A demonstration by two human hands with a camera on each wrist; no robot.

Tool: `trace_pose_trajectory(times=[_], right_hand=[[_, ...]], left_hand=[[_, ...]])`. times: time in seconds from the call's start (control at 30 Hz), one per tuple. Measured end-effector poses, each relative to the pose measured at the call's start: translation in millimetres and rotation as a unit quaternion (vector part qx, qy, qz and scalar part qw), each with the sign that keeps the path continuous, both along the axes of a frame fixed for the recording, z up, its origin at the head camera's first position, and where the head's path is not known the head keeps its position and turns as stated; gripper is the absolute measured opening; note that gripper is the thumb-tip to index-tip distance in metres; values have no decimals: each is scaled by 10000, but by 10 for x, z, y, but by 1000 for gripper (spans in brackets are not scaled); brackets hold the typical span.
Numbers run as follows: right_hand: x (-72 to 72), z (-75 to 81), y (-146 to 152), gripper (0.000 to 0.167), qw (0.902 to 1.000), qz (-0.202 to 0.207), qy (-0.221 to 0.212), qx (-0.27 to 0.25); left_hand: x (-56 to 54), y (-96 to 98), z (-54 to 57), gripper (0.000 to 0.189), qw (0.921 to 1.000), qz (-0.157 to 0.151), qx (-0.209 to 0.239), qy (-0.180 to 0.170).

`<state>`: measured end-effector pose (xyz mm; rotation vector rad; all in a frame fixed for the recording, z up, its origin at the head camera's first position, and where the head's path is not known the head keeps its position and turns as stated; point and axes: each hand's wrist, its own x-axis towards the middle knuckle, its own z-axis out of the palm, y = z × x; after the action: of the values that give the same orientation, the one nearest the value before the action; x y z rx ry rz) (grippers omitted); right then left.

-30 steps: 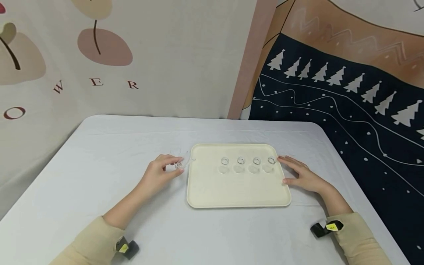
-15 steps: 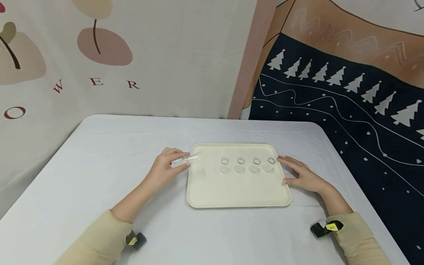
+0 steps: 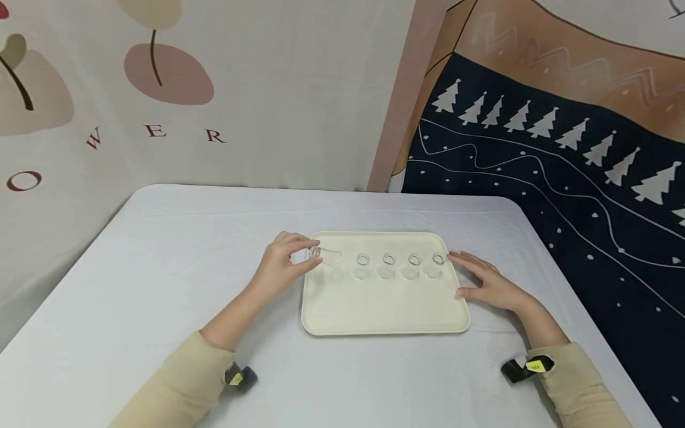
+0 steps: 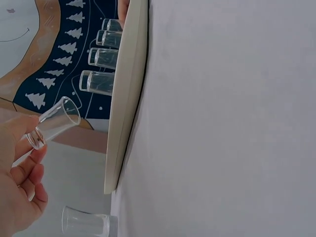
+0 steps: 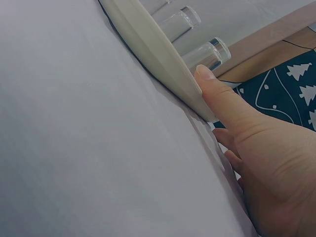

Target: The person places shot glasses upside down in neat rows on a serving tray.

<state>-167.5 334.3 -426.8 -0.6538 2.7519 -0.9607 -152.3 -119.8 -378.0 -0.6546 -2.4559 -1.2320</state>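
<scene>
My left hand [image 3: 291,255] pinches a small clear shot glass [image 4: 55,121] by its thick base, between thumb and fingers. The glass is tilted, its mouth pointing right and somewhat down, over the left end of a cream tray [image 3: 385,309]. On the tray, several matching shot glasses [image 4: 98,82] stand upside down in a row, bases up. My right hand [image 3: 489,282] rests at the tray's right edge with fingers spread; its thumb [image 5: 212,86] lies on the rim, close to the rightmost inverted glass [image 5: 210,53].
Another shot glass [image 4: 84,221] stands mouth up on the white-covered table [image 3: 348,380], left of the tray; my left hand hides it in the head view. Printed cloths [image 3: 299,107] hang behind the table. Each sleeve carries a small black camera [image 3: 243,378].
My left hand has moved right with the shot glass, from beside the tray to over its left end. The glass has tipped so its mouth points right. My right hand stays put.
</scene>
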Motion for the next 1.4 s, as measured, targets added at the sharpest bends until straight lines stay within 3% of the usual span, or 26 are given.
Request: trace_pose_trajectory(times=[0.37, 0.67, 1.4], right_hand=[[6, -8, 6, 76, 10000, 11, -11, 1], [-3, -12, 7, 77, 10000, -1, -19, -16], [-15, -20, 13, 77, 10000, 18, -10, -45]], left_hand=[[-71, 223, -39, 30, 9992, 51, 312, -262], [-116, 357, -121, 29, 9989, -76, 273, -384], [-152, 387, -210, 28, 9970, -102, 141, -758]])
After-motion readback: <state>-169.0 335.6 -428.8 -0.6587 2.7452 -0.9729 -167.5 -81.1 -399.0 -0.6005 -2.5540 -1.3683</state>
